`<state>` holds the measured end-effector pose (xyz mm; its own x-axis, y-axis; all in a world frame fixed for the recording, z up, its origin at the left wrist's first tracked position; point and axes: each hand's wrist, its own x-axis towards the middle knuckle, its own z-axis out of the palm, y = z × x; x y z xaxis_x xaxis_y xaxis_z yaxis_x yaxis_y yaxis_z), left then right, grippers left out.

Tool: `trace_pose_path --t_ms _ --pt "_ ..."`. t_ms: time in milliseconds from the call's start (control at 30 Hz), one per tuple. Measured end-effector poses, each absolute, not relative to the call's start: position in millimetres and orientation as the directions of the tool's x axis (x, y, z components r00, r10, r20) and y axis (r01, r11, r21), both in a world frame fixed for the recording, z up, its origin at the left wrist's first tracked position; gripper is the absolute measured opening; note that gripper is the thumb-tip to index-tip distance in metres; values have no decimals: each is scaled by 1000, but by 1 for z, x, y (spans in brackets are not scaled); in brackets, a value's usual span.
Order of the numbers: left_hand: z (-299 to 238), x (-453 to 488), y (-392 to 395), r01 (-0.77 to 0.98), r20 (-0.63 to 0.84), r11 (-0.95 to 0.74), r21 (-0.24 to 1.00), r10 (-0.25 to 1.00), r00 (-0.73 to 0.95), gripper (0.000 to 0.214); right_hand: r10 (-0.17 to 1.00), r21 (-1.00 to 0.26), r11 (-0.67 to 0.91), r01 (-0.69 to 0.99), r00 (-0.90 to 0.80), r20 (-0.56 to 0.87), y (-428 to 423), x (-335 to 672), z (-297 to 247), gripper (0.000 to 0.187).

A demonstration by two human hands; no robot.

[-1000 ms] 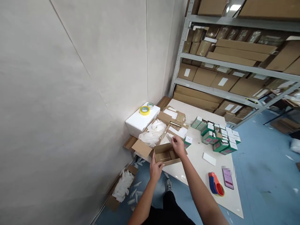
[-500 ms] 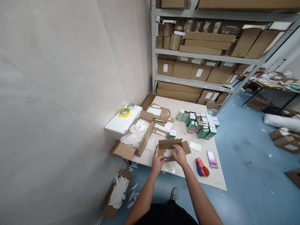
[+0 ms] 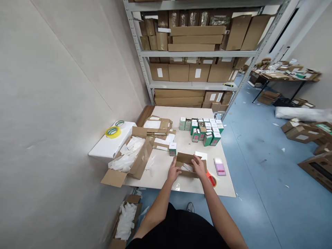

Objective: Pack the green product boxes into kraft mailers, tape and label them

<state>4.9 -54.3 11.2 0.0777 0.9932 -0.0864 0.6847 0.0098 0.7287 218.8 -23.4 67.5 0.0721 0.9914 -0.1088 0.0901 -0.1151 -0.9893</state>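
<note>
An open cardboard box stands near the table's front edge, between my two hands. Inside it lies a flat white item that I cannot make out clearly. My left hand grips the box's left end, thumb toward the front wall. At the right end, my right hand is closed over the box wall, with its fingertips at the inner side. Just behind the box is a small green and white carton. A red tape dispenser is partly hidden by my right forearm.
Several green and white cartons stand together at the back right of the table. Flattened cardboard is stacked at the back left. Left of me, an open box holds white plastic; yellow tape lies on a white block.
My right hand has moved from the white item inside the box to its right end. The right flap, spread outward before, now stands closer to upright. The view has swung right.
</note>
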Motion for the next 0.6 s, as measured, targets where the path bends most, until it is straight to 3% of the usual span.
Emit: trace_pose_path --t_ms 133,300,500,600 --pt "-2 10 -47 741 -196 105 664 980 37 40 988 -988 -152 14 28 -151 -14 206 56 63" --pt "-7 -9 -37 746 -173 71 662 983 61 50 970 -969 -243 -41 -6 -243 14 165 37 65" --pt "6 -58 5 611 -52 105 784 993 -104 47 950 -949 -310 60 65 -306 64 110 24 59" --pt "15 -81 34 526 -91 171 833 980 -175 54 922 -910 -383 162 137 -363 86 87 24 60"
